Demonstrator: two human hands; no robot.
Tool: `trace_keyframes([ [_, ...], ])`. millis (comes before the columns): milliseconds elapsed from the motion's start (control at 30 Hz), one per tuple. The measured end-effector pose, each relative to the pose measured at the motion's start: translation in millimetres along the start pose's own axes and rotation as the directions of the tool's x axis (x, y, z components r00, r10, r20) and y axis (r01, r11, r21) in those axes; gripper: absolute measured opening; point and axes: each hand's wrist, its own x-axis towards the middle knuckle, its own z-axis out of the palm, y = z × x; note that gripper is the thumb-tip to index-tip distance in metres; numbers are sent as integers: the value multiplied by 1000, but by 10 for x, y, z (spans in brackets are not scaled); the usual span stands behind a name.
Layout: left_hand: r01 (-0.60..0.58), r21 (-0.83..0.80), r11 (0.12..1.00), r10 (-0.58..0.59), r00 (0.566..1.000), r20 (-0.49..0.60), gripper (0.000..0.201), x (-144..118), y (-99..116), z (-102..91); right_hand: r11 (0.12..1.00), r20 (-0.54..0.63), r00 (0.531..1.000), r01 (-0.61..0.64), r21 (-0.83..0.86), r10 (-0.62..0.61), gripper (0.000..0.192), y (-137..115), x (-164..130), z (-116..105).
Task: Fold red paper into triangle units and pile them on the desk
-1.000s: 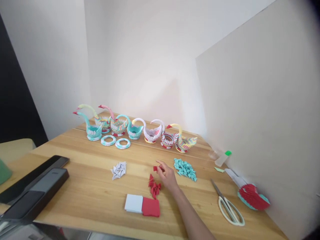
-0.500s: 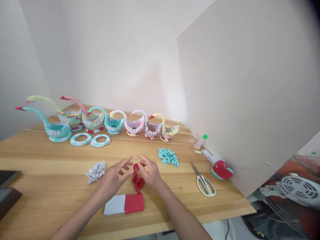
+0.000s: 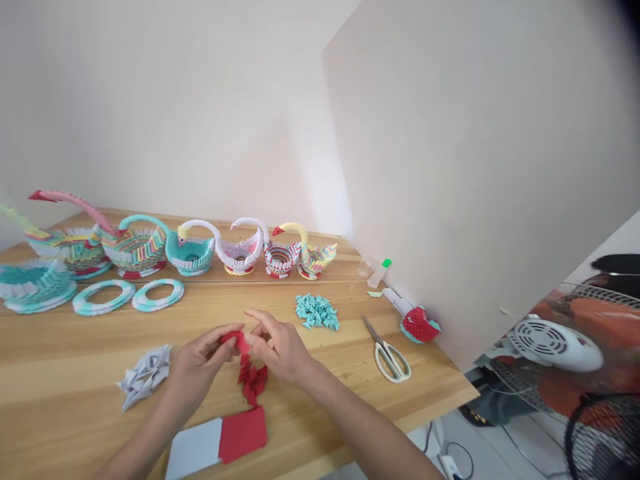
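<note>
The left hand (image 3: 197, 357), a little left of the middle in the lower half of the frame, has its grip closed on a red strip of folded paper (image 3: 236, 340), pinched between thumb and fingers; the right hand (image 3: 280, 350), just right of it, brings thumb and fingertips up to the strip's right end, though whether its grip pinches the paper or merely touches it I cannot tell; the strip is held above a light wooden tabletop (image 3: 75, 373), near the middle of the frame.

Just below the hands lies a small heap of red folded paper pieces (image 3: 253, 383); under that, at lower centre, a stack of flat red paper (image 3: 244, 435) adjoins a stack of flat white paper (image 3: 194, 450); a pile of pale grey-white folded paper triangles (image 3: 145, 375) lies at left, beside the left forearm; a pile of turquoise folded paper triangles (image 3: 317, 311) sits right of centre, beyond the right hand; farther right, scissors with cream handles (image 3: 381, 342) lie with the blades pointing to the upper left; a row of multicoloured paper swan baskets (image 3: 241, 261) runs from the left edge past the centre, with two turquoise-and-white rings (image 3: 155, 306) lying flat in front at left.
</note>
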Motion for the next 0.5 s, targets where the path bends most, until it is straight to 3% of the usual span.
trace_keyframes([
  [67, 41, -57, 998, -42, 999, -6, 41, -8, -37, -83, 994, -28, 1000, -4, -109, 1, 38, 150, -12, -197],
  [133, 81, -107, 991, -86, 995, -41, 43, -51, -62, -181, 967, -124, 987, -129, -217, 104, 30, 445, -25, -460],
  [200, 111, -114, 987, -119, 990, -70, 42, -107, -81, -270, 875, -254, 920, -369, -313, 297, 25, 845, -22, -742],
  [300, 143, -52, 988, -148, 985, -91, 39, -165, -122, -344, 782, -323, 852, -513, -353, 412, 26, 1469, 45, -1078],
  [400, 181, -30, 983, -182, 980, -75, 40, -175, -173, -348, 718, -332, 817, -574, -393, 472, 38, 1931, 181, -1232],
  [500, 215, -59, 975, -218, 975, -50, 42, -162, -200, -322, 690, -312, 816, -578, -436, 486, 57, 2191, 330, -1248],
])
